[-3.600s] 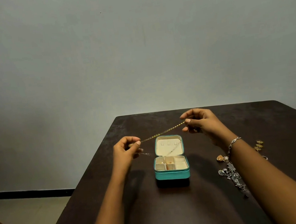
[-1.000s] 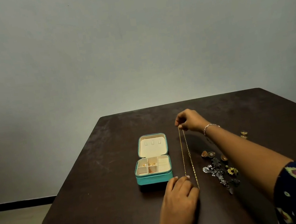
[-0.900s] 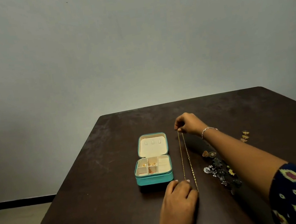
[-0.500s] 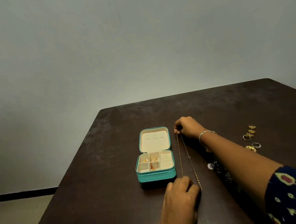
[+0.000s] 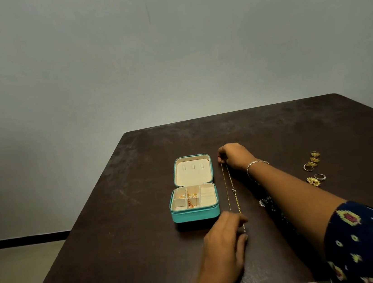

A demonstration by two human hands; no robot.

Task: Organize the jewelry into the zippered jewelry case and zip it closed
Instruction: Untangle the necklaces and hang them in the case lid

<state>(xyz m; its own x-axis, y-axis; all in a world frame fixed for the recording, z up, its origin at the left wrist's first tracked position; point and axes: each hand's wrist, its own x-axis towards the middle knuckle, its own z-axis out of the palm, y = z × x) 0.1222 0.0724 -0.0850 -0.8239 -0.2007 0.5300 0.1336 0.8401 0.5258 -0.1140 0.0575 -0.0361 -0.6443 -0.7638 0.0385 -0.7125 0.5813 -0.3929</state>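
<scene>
Gold chain point(image 5: 226, 188) lies doubled on bench point(image 5: 120, 221), just right of jewelry case point(image 5: 195, 215), long axis near-to-far. Right hand point(image 5: 236, 156) grip pinches far end; left hand point(image 5: 222, 243) pinches near end by the case's front.

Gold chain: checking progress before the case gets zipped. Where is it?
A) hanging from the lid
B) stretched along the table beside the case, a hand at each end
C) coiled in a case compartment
B: the gold chain runs along the table beside the open case, right hand pinching its far end, left hand at its near end.
</scene>
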